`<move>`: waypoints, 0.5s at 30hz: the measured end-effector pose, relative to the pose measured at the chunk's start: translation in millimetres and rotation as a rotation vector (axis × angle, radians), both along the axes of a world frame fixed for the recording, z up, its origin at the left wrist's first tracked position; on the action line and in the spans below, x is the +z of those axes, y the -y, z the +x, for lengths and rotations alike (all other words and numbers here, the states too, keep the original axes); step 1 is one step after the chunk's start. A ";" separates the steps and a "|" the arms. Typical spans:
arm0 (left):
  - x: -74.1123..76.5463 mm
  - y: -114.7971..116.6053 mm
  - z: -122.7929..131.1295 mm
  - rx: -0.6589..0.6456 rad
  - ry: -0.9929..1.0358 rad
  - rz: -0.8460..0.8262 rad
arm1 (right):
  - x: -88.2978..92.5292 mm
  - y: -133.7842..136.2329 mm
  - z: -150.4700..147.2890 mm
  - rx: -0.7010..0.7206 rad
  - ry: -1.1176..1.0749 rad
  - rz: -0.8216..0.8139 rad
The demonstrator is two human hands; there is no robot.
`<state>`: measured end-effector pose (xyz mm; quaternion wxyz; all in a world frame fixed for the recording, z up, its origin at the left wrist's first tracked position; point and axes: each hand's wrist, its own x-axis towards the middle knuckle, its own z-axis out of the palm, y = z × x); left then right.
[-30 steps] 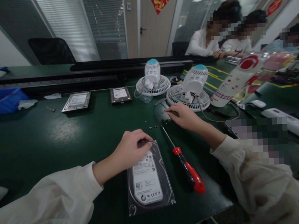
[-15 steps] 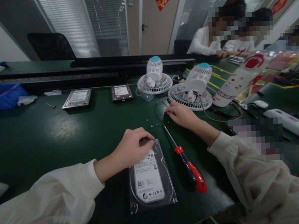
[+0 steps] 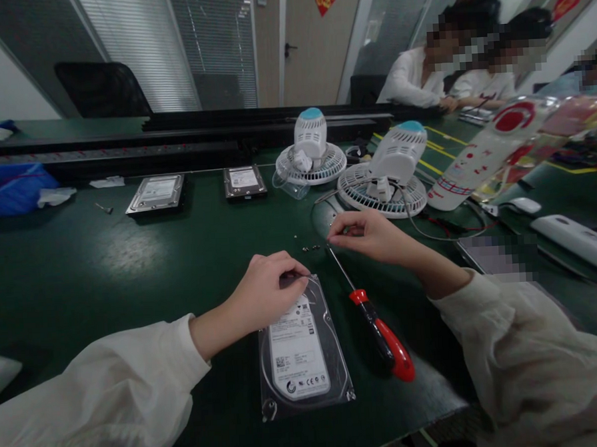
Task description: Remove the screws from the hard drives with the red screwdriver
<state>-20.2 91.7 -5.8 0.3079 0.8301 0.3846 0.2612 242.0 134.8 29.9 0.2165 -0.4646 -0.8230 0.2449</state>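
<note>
A hard drive (image 3: 305, 356) with a white label lies flat before me. My left hand (image 3: 267, 292) is closed over its far end, thumb and fingers gripping the edge there. Just beyond the drive, my right hand (image 3: 366, 236) is closed in a pinch, and whatever may be between its fingertips is too small to tell. Those fingertips are close to the tip of a red and black screwdriver (image 3: 384, 336), which lies to the right of the drive. Several tiny screws (image 3: 310, 248) are scattered left of the right hand.
Two more hard drives, one silver (image 3: 157, 193) and one darker (image 3: 245, 181), lie farther back. Two white fans (image 3: 310, 149) rest face down on the green table (image 3: 214, 248). At the right are a tilted bottle (image 3: 468, 164) and a white power strip (image 3: 574, 239). People sit beyond.
My right hand has moved slightly toward me, to the screwdriver's tip, its fingers in a pinch. The left hand stays on the hard drive.
</note>
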 end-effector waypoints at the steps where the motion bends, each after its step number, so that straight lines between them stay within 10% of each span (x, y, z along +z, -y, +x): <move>1: 0.1 0.1 0.2 0.000 0.002 0.002 | 2.6 7.1 -4.2 0.072 -0.039 -0.049; 15: -1.6 -0.5 0.1 -0.005 0.025 0.016 | -5.2 27.8 -28.8 0.229 -0.145 -0.137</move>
